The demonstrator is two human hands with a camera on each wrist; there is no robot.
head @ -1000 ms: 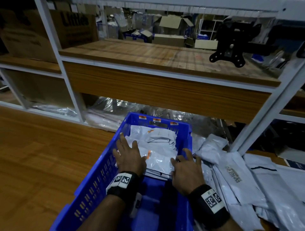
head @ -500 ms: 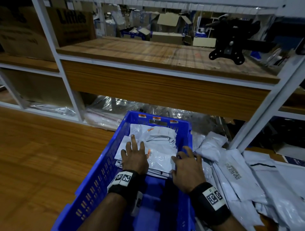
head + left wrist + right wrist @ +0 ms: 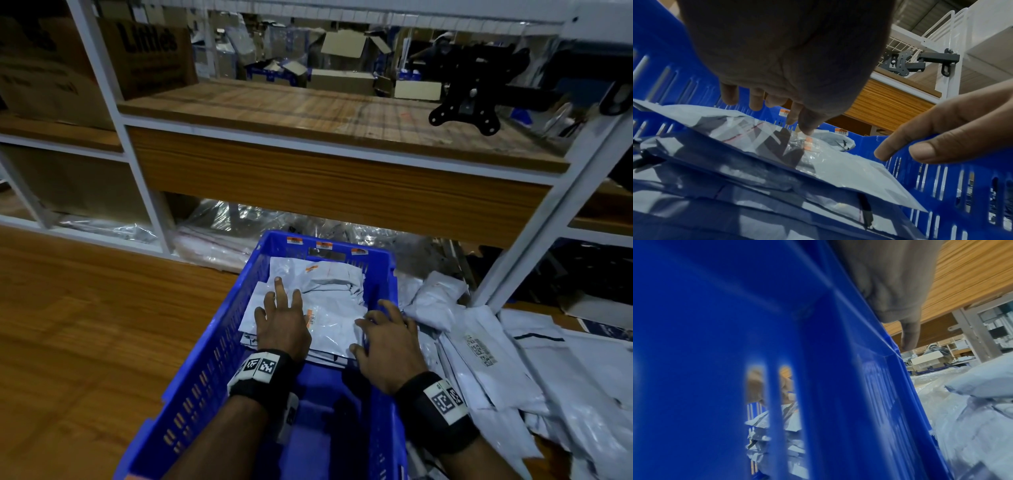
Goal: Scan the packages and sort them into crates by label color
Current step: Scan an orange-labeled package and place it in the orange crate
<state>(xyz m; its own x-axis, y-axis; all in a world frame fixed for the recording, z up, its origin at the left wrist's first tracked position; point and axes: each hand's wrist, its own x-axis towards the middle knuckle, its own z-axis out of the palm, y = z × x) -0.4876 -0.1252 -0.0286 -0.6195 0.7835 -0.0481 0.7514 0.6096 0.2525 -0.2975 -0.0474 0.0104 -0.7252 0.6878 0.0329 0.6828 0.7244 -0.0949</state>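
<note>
A blue slotted crate point(image 3: 212, 359) stands on the wooden table and holds a stack of white poly-mailer packages point(image 3: 335, 308); the top one bears an orange label point(image 3: 310, 317). My left hand point(image 3: 282, 325) lies flat on that stack, fingers straight and spread. In the left wrist view its fingers point(image 3: 756, 104) hover just over the top package point(image 3: 838, 170). My right hand point(image 3: 387, 339) rests over the crate's right rim with relaxed fingers. Its thumb and forefinger point(image 3: 941, 138) reach inside the crate. The right wrist view shows the crate wall point(image 3: 838, 386) close up from outside.
A loose heap of white packages point(image 3: 496, 370) lies right of the crate, one showing a barcode label point(image 3: 481, 349). A white rack post point(image 3: 548, 226) and a low wooden shelf point(image 3: 308, 192) stand beyond. A black mount point(image 3: 472, 106) hangs at upper right. Bare wooden tabletop point(image 3: 85, 342) spreads left.
My left hand has slid a little to the right, from beside the crate's left wall onto the middle of the top package. The right hand has stayed at the rim.
</note>
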